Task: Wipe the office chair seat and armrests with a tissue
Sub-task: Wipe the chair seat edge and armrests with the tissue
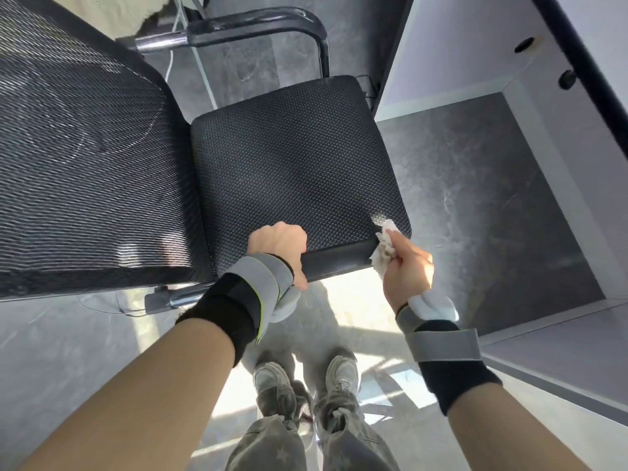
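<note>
At the left of the frame you see the mesh backrest [78, 147] of the chair, which fills the upper left and leans toward the camera, with light shining on its lower part. Just below it, near the lower left edge of the seat, a short metal tube [176, 299] comes out from under the chair. In the middle lies the black seat [292, 171], with a dotted fabric, and behind it at the top of the frame the far armrest [258, 23] bends down to the seat's back corner. Your left hand [280, 248] is closed on the near edge of the seat, the fingers curled over the top and the thumb below the edge, and it wears a grey and black wrist strap [251, 300]. To the right of it, your right hand [407, 270] grips a crumpled white tissue [385, 246], and the tissue touches the near right corner of the seat, partly on the top and partly on the side edge. This wrist also carries a strap. At the bottom centre your two shoes [306, 373] stand on the grey floor [475, 198]. At the right of the frame a pale desk panel [452, 56] stands near the seat.
</note>
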`<action>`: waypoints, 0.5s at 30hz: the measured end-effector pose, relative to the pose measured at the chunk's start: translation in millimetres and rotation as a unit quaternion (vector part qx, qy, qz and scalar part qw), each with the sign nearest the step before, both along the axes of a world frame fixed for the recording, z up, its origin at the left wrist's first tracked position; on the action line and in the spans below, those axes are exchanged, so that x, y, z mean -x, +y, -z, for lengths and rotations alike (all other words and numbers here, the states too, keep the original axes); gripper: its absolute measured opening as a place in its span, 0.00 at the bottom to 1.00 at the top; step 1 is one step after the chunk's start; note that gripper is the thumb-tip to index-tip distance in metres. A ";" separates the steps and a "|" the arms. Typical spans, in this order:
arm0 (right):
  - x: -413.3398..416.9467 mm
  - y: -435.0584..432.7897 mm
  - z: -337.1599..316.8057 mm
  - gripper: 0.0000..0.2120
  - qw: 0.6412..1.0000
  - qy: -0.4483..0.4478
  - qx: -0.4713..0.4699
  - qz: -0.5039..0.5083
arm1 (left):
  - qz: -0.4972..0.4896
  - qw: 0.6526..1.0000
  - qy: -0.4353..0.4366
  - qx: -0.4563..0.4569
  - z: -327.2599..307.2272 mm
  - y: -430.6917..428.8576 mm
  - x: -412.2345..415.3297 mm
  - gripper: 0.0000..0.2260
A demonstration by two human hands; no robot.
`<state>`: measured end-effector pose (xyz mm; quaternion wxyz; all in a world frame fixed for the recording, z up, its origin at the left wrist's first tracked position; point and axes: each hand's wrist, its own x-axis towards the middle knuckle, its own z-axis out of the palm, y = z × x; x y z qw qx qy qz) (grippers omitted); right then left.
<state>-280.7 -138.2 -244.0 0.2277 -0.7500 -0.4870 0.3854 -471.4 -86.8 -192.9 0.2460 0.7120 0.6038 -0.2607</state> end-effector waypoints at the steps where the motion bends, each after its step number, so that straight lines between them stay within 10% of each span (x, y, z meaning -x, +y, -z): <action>1: -0.4 0.9 0.0 0.23 1.000 0.007 0.014 0.019 | -0.001 1.000 0.001 0.004 -0.3 0.6 -0.7 0.23; 15: -14.5 20.9 6.4 0.12 0.965 -0.023 0.181 0.189 | -0.001 1.000 0.008 0.002 -0.1 0.3 -4.9 0.24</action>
